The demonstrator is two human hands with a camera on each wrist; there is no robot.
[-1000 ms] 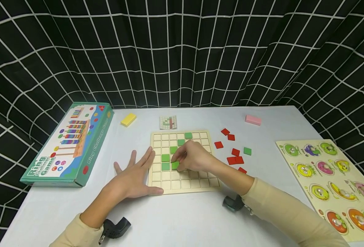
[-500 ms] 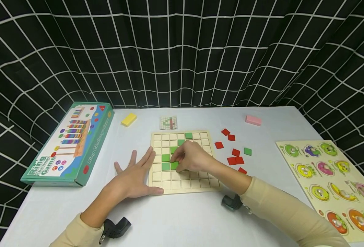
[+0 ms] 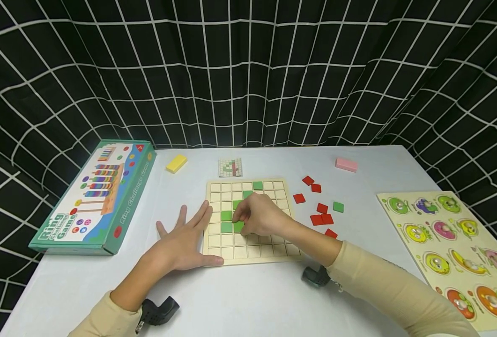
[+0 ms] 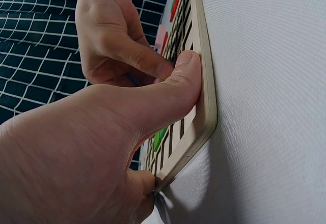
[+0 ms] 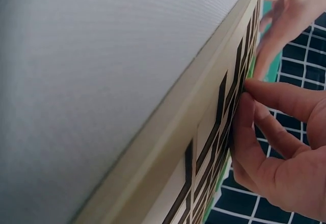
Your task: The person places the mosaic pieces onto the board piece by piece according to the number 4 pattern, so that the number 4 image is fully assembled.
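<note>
Grid board is being flanked: game box left, loose tiles then puzzle board right. It's being backed by pattern card. Other tiles are being borne on it.

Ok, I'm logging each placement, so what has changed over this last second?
The green tile at the right hand has shifted slightly left and seems to sit flatter on the board, with no visible letting go. The left hand stays spread at the board's edge; the other green tiles and the red tiles look unmoved.
</note>
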